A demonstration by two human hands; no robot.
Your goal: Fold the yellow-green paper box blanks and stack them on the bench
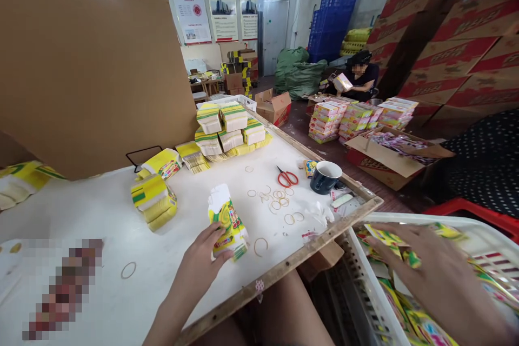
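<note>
My left hand grips a stack of yellow and green packets, standing it upright on the white table top. My right hand reaches into a white plastic crate at my right, fingers spread flat over loose yellow packets. It rests on them; no packet is clearly gripped. Loose rubber bands lie scattered on the table just beyond the stack.
Bundled packet stacks and a bigger pile sit on the table, with red scissors and a dark mug near the wooden edge. A large cardboard sheet stands behind. A seated person works among cartons at the back.
</note>
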